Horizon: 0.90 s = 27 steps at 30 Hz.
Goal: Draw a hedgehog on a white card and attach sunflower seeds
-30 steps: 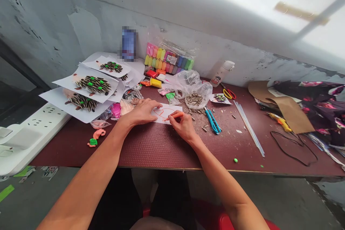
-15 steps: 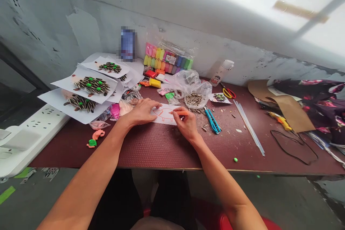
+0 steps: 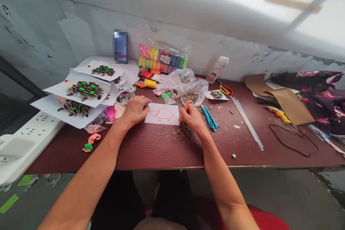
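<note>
In the head view, we had the white sheet [image 3: 161, 120] flat on the dark red tabletop [image 3: 161, 151], between our two hands. Our right hand [image 3: 192, 116] had closed on the orange marker [image 3: 185, 106], pinching it near the sheet's right edge with its barrel steeply tilted; we could not tell whether its tip touched anything. Our left hand [image 3: 137, 110] lay at the sheet's left edge, fingers loosely bent—we could not tell whether it held anything. To draw cleanly, we judged, the left fingers needed to steady the sheet without covering the orange outline [image 3: 164, 114], and the marker wanted light, even strokes, well clear of the loose seeds [image 3: 189, 97] and the blue cutter [image 3: 209, 118].

Half a second earlier, our right hand had covered the sheet's right end, the marker lying flatter across it; now the hand had drawn aside—and the whole outline showed, both pairs of legs included.
</note>
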Tool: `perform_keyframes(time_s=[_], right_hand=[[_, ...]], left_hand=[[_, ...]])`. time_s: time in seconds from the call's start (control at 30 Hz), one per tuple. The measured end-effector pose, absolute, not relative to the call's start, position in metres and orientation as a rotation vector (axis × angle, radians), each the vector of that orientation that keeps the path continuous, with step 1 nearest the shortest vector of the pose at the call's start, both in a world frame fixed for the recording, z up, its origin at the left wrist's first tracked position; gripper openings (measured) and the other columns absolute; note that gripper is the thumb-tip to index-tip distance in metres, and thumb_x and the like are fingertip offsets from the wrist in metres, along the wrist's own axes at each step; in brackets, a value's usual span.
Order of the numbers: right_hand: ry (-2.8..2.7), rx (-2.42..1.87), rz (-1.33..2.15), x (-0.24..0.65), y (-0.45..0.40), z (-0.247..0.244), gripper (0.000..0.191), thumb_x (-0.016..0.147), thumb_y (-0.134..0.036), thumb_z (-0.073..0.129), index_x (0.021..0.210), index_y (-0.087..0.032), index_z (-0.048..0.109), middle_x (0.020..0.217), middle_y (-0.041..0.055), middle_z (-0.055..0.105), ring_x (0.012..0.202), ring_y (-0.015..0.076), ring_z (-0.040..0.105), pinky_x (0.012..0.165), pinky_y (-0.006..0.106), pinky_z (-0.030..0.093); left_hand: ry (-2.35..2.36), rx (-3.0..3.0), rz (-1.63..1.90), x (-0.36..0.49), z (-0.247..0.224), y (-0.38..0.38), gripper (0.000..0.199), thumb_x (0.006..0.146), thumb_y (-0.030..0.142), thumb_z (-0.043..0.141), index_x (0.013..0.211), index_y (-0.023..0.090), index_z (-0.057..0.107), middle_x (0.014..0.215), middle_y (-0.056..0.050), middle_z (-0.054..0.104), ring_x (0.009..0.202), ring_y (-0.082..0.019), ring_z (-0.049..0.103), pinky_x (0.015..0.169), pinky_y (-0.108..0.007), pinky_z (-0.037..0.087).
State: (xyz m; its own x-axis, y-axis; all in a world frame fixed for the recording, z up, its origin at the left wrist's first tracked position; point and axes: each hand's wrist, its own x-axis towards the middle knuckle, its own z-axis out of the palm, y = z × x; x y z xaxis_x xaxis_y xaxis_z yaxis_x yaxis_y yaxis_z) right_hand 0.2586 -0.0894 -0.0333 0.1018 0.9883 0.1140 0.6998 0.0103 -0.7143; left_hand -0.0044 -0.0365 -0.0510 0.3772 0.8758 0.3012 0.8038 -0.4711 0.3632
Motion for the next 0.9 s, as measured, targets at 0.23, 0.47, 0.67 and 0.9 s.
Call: perform_keyframes(time_s=[0.23,0.47,0.67,0.9], right_hand=[[-1.824,-1.914,0.712,0.267,-0.095,-0.021,0.069,0.106,-0.044,0.032,0.044,-0.021,0.054,0.051,0.0058,0.062,0.059,0.0158,0.055,0.067,0.027,0.038],[-1.954,-2.272,0.509,0.260,-0.102,-0.006,0.059,0.104,-0.042,0.045,0.056,-0.018,0.069,0.067,0.0107,0.073,0.066,0.0183,0.063,0.064,0.028,0.035],[-1.989,-2.262,0.470,0.255,-0.106,-0.004,0.065,0.104,-0.042,0.042,0.051,-0.020,0.071,0.059,0.0104,0.070,0.066,0.0194,0.065,0.067,0.027,0.040],[-1.927,-2.063,0.425,0.262,-0.102,-0.018,0.061,0.098,-0.034,0.053,0.038,-0.021,0.055,0.039,0.0049,0.053,0.044,0.0130,0.043,0.054,0.028,0.031]], left_hand=[[1.518,2.508,0.661,-0.004,-0.063,-0.034,0.042,0.086,0.019,0.050,0.121,0.018,0.073,0.122,-0.012,0.074,0.111,-0.032,0.066,0.100,-0.048,0.050],[1.554,2.522,0.640,-0.004,-0.067,-0.033,0.041,0.087,0.021,0.048,0.118,0.018,0.073,0.118,-0.013,0.075,0.108,-0.031,0.066,0.099,-0.047,0.051],[1.558,2.508,0.658,-0.004,-0.068,-0.031,0.036,0.086,0.022,0.049,0.110,0.020,0.077,0.111,-0.012,0.076,0.105,-0.030,0.067,0.097,-0.046,0.052],[1.522,2.511,0.725,-0.004,-0.069,-0.032,0.034,0.087,0.025,0.049,0.105,0.020,0.078,0.106,-0.013,0.075,0.101,-0.031,0.067,0.093,-0.047,0.052]])
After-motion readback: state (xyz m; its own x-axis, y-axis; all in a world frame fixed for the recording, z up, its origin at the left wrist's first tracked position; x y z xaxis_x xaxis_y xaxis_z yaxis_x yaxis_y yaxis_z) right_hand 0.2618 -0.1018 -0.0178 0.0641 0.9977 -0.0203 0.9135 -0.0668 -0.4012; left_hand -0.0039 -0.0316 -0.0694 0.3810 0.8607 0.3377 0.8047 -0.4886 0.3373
